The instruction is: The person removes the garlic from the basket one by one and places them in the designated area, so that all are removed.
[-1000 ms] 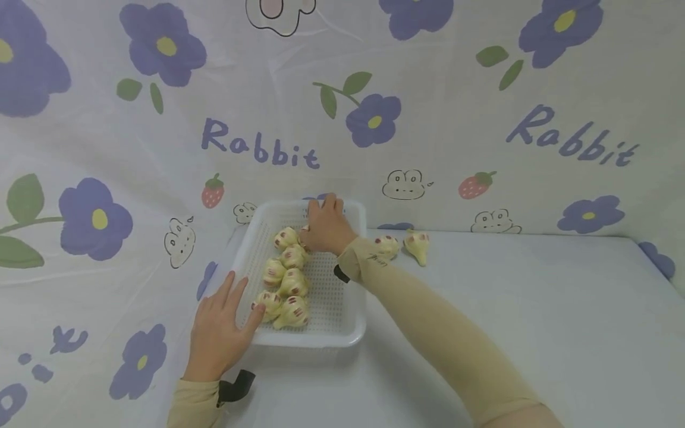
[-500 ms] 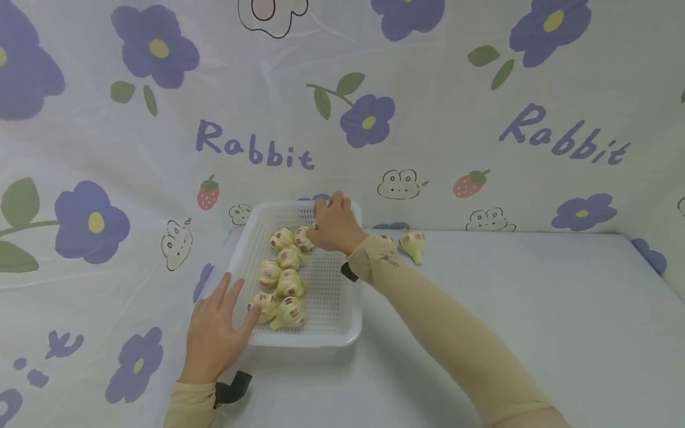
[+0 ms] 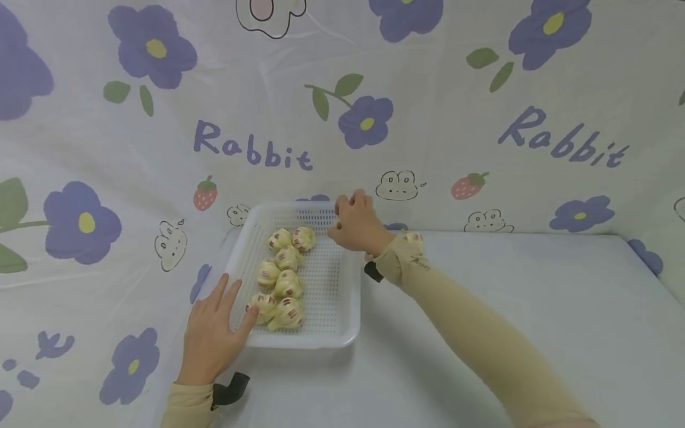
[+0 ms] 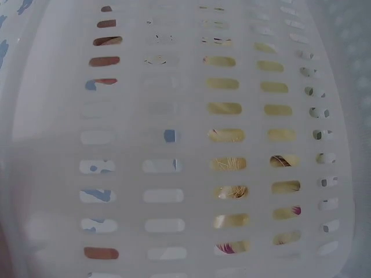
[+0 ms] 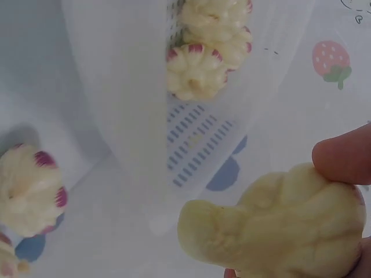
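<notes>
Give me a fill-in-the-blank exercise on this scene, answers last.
1. In the head view, the white perforated plastic basket holds exactly ____ round cream-yellow garlic bulbs.
2. There, the digit of the bare left hand nearest those bulbs is the ____.
3. In the right wrist view, the stem of the bulb in the bare right hand points toward the picture's ____ edge.
4. The purple word printed on the white flowered backdrop is ____.

Missing words: seven; thumb; left; Rabbit.

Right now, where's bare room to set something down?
Free: basket floor between garlic bulbs and right wall; table right of right sleeve. Crowded: basket's left side, with bulbs and left hand; far table edge, with loose bulbs.
</notes>
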Demonstrator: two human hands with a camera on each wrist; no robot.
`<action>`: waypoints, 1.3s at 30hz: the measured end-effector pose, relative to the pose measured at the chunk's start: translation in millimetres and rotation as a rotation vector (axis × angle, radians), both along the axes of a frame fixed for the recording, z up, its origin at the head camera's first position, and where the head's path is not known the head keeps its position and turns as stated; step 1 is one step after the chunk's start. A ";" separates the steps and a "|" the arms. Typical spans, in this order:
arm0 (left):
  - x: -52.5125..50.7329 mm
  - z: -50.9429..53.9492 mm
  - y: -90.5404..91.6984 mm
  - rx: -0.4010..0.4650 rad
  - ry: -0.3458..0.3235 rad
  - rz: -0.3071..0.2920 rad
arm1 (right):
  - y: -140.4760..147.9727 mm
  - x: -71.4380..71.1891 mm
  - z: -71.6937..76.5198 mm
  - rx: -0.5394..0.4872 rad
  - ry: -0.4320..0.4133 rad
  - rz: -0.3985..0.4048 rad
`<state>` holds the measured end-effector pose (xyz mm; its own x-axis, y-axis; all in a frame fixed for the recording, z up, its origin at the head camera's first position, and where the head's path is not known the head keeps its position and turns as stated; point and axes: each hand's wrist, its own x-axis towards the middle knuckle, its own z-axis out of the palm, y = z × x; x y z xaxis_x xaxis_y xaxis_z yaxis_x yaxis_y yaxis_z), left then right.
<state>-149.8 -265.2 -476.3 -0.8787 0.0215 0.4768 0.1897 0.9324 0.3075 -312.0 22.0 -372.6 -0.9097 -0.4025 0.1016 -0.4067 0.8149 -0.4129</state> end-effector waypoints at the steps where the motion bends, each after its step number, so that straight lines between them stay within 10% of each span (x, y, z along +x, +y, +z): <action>1: -0.2 -0.2 0.3 -0.001 -0.001 0.000 | 4.3 0.5 -0.3 -0.006 0.001 -0.006; 39: 0.2 -1.0 -0.6 -0.005 0.029 -0.015 | 162.2 -5.3 -30.9 -0.052 -0.066 -0.249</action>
<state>-149.6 -265.8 -477.3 -0.8642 0.0371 0.5019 0.2123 0.9310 0.2968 -317.3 184.2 -403.5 -0.9854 -0.1615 0.0537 -0.1675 0.8637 -0.4754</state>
